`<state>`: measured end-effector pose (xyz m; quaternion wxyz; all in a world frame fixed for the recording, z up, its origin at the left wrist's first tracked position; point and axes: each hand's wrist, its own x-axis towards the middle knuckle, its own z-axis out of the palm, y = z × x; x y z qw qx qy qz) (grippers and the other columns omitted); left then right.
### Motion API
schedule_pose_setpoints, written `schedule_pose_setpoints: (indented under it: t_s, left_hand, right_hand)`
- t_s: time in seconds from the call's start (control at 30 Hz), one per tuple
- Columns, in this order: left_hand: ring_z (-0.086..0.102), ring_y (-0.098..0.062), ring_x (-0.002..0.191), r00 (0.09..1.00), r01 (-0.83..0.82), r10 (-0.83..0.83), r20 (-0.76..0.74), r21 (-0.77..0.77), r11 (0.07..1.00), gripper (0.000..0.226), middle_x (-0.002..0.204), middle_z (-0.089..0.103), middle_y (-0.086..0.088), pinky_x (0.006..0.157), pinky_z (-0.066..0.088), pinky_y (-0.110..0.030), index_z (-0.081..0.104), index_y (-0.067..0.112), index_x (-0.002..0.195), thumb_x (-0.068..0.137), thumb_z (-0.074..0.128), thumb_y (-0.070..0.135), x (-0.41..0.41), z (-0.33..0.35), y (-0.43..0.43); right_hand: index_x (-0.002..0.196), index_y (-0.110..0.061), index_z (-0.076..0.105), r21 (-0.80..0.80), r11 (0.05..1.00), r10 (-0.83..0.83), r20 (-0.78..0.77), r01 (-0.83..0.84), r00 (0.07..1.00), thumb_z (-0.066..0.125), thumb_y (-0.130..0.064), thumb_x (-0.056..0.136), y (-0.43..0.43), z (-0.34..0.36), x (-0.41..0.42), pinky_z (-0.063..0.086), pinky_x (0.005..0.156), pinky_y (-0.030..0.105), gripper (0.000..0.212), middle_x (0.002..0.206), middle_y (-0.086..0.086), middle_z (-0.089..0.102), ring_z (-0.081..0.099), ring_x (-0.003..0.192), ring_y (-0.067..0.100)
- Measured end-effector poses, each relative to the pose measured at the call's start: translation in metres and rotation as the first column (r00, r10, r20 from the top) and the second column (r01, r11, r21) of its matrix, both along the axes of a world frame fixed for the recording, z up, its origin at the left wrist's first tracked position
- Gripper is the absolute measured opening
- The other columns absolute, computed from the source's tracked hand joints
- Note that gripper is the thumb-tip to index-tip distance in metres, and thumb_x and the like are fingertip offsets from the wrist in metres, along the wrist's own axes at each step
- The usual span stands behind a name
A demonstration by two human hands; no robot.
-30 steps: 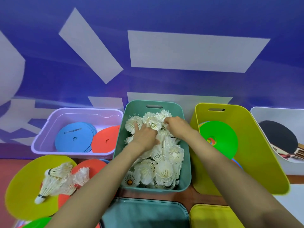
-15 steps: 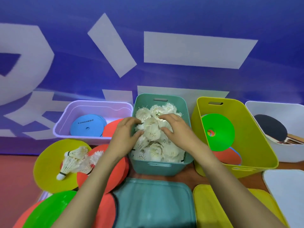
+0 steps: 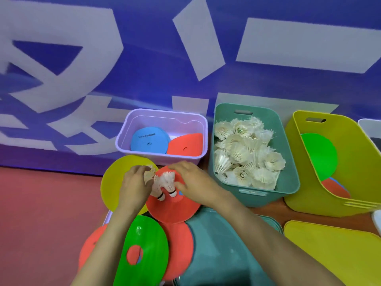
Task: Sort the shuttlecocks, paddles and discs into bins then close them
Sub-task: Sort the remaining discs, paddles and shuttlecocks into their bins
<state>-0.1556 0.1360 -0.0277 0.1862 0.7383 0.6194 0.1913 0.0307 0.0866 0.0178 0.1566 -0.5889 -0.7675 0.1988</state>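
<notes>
- The loose shuttlecocks [image 3: 165, 183] lie bunched on the red disc [image 3: 172, 205] near the left end of the worktop, just in front of the lilac bin. Their long axes run roughly front to back: the cork tips with dark bands point toward me and the near edge, and the white feather skirts fan away toward the back wall.
- My left hand [image 3: 134, 187] is curled around the feathers on the left side of the bunch, fingers closed on them.
- My right hand [image 3: 194, 183] is cupped over the right side of the bunch, thumb against the feathers; I cannot tell whether it is truly gripping or only resting there.
- The red disc overlaps a yellow disc [image 3: 114, 182] to its left, and nearer me a green disc [image 3: 148, 242] lies over more red ones.
- The lilac bin [image 3: 162, 118] behind holds a blue disc [image 3: 149, 139] and a red one lying flat.
- To its right, the teal bin [image 3: 286, 153] is heaped with white shuttlecocks, skirts mostly upward.
- Further right, the yellow bin [image 3: 358, 162] is tilted and holds a green disc leaning on its wall, with red and blue ones below.
- A teal lid [image 3: 218, 250] and a yellow lid [image 3: 329, 250] lie flat along the near edge; all the bins stand open.
</notes>
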Motion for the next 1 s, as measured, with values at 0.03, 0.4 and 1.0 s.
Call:
schedule_pose_setpoints:
  t_s: [0.03, 0.4, 1.0]
  left_hand:
    - [0.049, -0.030, 0.115, 1.000, -0.009, 0.009, -0.004, -0.017, 1.000, 0.039, 0.125, 0.055, -0.010, 0.095, 0.041, -0.039, 0.061, 0.012, 0.117, 0.079, 0.070, 0.011, -0.006, -0.005, 0.002]
    - [0.044, -0.041, 0.124, 0.978, 0.202, -0.202, -0.049, 0.000, 0.979, 0.021, 0.126, 0.057, -0.014, 0.108, 0.028, -0.040, 0.071, 0.016, 0.079, 0.073, 0.062, 0.034, -0.020, -0.055, 0.009]
    - [0.051, -0.013, 0.114, 0.826, 0.132, -0.282, 0.488, 0.319, 0.938, 0.020, 0.108, 0.062, 0.007, 0.100, 0.038, -0.031, 0.069, 0.016, 0.084, 0.082, 0.062, 0.035, 0.024, 0.027, -0.033]
  right_hand:
    - [0.137, -0.017, 0.041, -0.054, 0.999, 0.004, 0.027, -0.003, 1.000, 0.055, -0.017, 0.088, 0.006, -0.009, -0.007, 0.034, 0.105, 0.035, 0.051, 0.134, 0.006, 0.045, 0.040, 0.125, 0.025]
    - [0.121, -0.009, 0.049, -0.288, 0.954, 0.004, 0.299, 0.086, 0.954, 0.052, -0.008, 0.088, 0.053, -0.070, -0.029, 0.040, 0.098, 0.040, 0.033, 0.133, 0.011, 0.036, 0.037, 0.123, 0.032]
    - [0.101, -0.005, 0.060, 0.308, 0.899, -0.300, -0.081, 0.310, 0.950, 0.057, -0.009, 0.089, -0.020, 0.005, 0.017, 0.044, 0.094, 0.037, 0.013, 0.132, 0.008, 0.049, 0.046, 0.120, 0.026]
